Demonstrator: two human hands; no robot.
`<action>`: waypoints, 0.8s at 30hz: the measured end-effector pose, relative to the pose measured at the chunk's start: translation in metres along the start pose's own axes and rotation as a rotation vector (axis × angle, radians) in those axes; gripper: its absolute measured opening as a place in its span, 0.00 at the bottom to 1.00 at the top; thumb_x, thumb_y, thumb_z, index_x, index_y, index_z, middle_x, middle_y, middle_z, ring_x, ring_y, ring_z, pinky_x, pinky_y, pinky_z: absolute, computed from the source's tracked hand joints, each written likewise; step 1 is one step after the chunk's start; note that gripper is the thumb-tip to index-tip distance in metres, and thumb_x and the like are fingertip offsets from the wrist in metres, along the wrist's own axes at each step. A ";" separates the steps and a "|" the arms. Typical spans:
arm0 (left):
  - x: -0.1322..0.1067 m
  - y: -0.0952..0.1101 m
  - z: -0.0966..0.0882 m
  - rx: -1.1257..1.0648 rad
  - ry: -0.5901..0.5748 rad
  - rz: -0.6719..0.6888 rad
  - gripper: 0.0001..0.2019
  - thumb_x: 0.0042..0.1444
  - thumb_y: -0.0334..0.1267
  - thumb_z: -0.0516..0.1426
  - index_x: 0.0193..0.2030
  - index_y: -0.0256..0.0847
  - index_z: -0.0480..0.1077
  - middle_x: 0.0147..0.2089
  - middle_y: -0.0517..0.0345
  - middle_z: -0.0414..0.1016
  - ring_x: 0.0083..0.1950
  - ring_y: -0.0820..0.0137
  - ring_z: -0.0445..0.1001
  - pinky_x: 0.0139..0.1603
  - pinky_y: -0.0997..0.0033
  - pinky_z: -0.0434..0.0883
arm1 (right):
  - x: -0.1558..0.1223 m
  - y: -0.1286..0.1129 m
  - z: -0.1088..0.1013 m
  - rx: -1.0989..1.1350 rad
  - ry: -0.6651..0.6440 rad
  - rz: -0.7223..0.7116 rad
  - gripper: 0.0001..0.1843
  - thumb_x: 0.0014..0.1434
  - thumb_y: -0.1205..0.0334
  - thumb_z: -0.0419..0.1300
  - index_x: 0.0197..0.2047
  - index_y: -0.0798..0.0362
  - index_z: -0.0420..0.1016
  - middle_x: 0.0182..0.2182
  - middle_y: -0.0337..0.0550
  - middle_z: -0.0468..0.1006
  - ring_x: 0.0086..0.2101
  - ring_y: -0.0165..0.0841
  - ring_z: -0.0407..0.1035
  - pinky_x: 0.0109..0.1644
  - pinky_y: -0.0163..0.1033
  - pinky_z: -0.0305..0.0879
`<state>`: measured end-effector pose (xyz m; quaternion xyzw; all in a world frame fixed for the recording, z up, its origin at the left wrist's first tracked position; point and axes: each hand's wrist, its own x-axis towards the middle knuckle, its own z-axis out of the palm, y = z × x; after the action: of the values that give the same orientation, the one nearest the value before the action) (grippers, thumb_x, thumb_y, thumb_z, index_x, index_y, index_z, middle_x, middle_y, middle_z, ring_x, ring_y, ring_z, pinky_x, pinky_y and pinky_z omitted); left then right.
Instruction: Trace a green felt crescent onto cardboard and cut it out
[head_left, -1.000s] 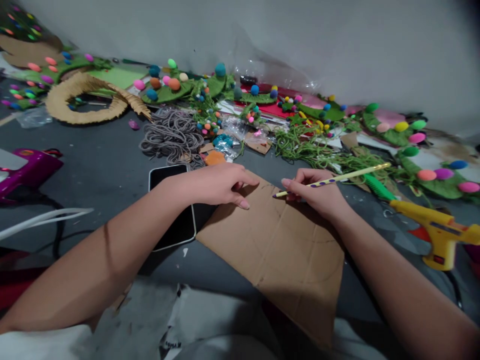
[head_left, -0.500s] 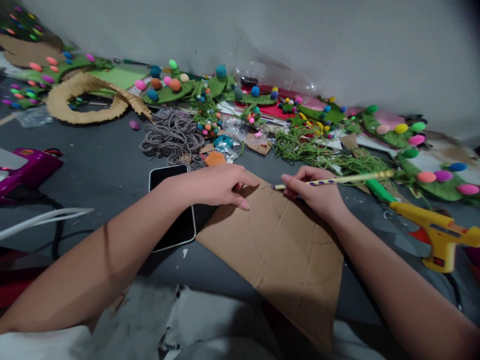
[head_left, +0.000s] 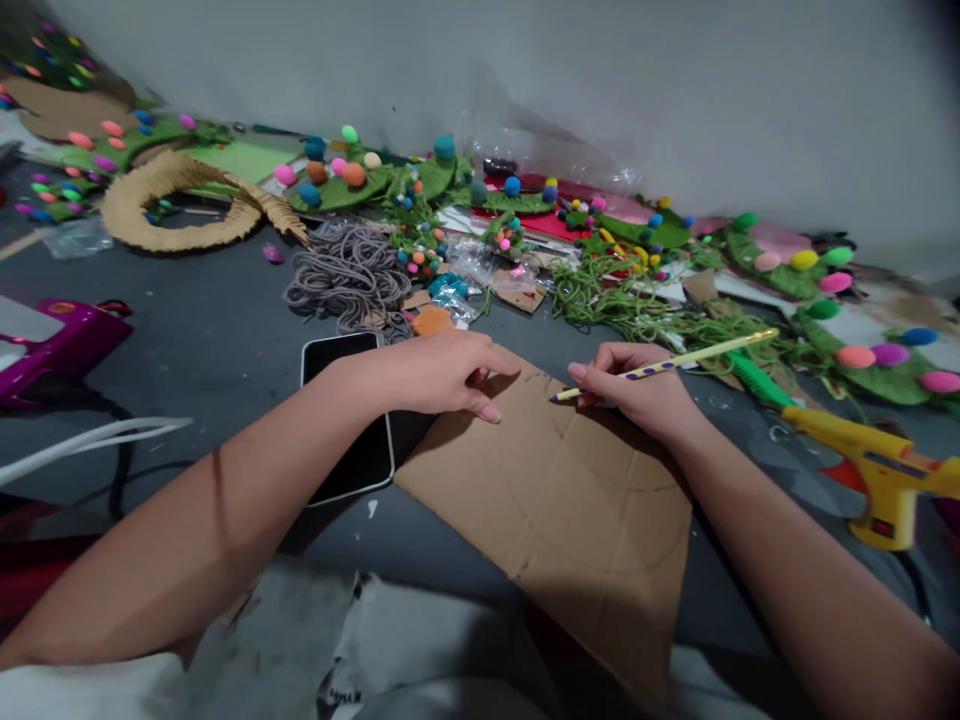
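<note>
Pencil and right hand have shifted since half a second ago: the tip now sits nearer the person, and the rubber end is raised higher. The left hand keeps its place on the far left edge of the cardboard, thumb and forefinger spread. The right hand pinches the pencil between thumb and fingers, tip pointing down at the cardboard. The hands are apart, with a strip of cardboard between them. The cardboard lies on the desk, its near corner jutting past the edge, a curved line drawn on it. The phone lies partly under the left forearm. Dark lettering marks the pale bag below, seemingly capitals, too blurred to read.
</note>
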<state>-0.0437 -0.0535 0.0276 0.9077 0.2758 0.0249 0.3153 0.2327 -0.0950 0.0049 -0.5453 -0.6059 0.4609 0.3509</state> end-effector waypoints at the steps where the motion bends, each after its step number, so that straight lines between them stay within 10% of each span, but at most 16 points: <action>1: 0.000 0.000 0.000 0.002 -0.002 -0.005 0.08 0.61 0.42 0.66 0.43 0.42 0.74 0.37 0.59 0.72 0.37 0.67 0.72 0.36 0.69 0.59 | 0.000 -0.001 0.000 -0.003 -0.006 0.003 0.29 0.49 0.36 0.77 0.19 0.49 0.71 0.18 0.42 0.79 0.21 0.33 0.75 0.23 0.35 0.68; 7: -0.001 0.002 -0.002 0.004 -0.002 -0.006 0.08 0.61 0.42 0.66 0.40 0.43 0.73 0.36 0.60 0.72 0.36 0.68 0.71 0.36 0.69 0.59 | 0.002 0.001 0.003 -0.016 -0.015 0.008 0.28 0.48 0.37 0.78 0.19 0.49 0.72 0.19 0.42 0.80 0.21 0.34 0.76 0.23 0.35 0.68; 12: -0.001 0.000 0.000 -0.005 0.020 -0.001 0.09 0.61 0.43 0.65 0.45 0.45 0.77 0.36 0.59 0.74 0.36 0.67 0.73 0.37 0.68 0.60 | 0.011 0.009 0.005 0.031 0.281 -0.068 0.24 0.49 0.39 0.78 0.23 0.46 0.76 0.23 0.42 0.83 0.23 0.34 0.75 0.27 0.39 0.72; 24: -0.003 0.004 0.000 0.144 -0.006 -0.083 0.14 0.63 0.46 0.65 0.53 0.47 0.76 0.44 0.55 0.77 0.43 0.63 0.76 0.38 0.68 0.61 | 0.000 -0.010 -0.011 -0.035 0.289 -0.122 0.24 0.54 0.37 0.75 0.28 0.47 0.78 0.24 0.43 0.83 0.23 0.32 0.73 0.26 0.38 0.70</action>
<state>-0.0440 -0.0578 0.0300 0.9158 0.3135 -0.0108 0.2510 0.2397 -0.0925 0.0176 -0.5741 -0.5891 0.3447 0.4522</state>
